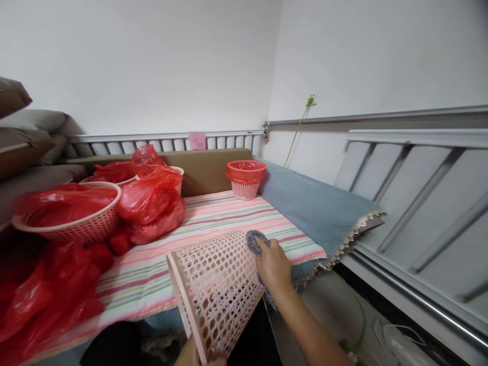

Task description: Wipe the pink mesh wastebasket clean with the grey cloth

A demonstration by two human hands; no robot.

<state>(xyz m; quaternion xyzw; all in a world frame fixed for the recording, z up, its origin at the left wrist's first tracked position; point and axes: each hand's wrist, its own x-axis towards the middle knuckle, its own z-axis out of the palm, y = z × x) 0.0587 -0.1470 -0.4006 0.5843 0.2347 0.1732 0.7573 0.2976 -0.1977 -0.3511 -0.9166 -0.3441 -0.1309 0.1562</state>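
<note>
A pale pink perforated basket (224, 277) lies tipped on its side in the near middle, its open rim toward the lower left and its base toward the right hand (275, 267). That hand's grip is closed over a gray cloth (254, 243) — bent fingers press it against the edge of the base. The left hand (187, 354), partly cut off by the bottom of the view, has its grip clasped on the basket's rim.

Beyond the basket, a striped cloth (219, 216) is spread beside a blue quilted cover (316, 203) with a lace edge. At its far end a smaller basket (244, 191) stands upright, a red plastic bag (246, 174) folded over its rim. On the left, a wide basket (82, 229) lined with red plastic stands among crumpled red bags (152, 203) — well apart from both hands.
</note>
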